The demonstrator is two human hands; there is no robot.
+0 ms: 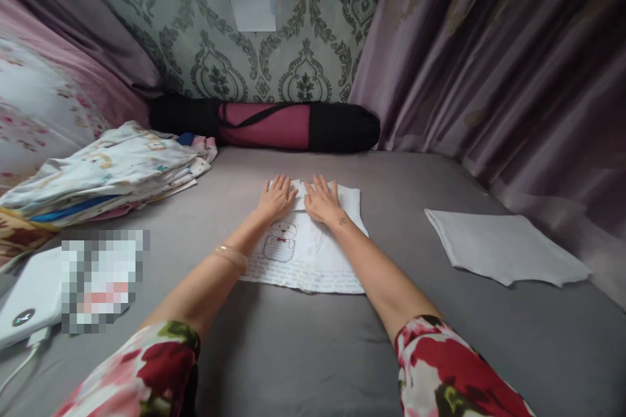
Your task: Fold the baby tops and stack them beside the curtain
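Observation:
A white garment (327,264) printed with a small bear and lines of writing lies spread on the grey sheet in front of me; it looks like a child's top, though its exact cut is partly covered. My left hand (278,199) rests flat on its far left part, fingers stretched out. Close beside it, my right hand (321,199) presses on the far middle of the same cloth, fingers spread. Neither hand grips anything. Off to the right lies a plain white folded garment (503,244), apart from both hands.
The grey sheet (391,352) covers the surface. Folded patterned clothes (122,163) are stacked at left, near a white power bank (36,293) with a cable and a blurred-out item (107,280). A long black and maroon bag (264,125) lies along the wall, between curtains (454,58).

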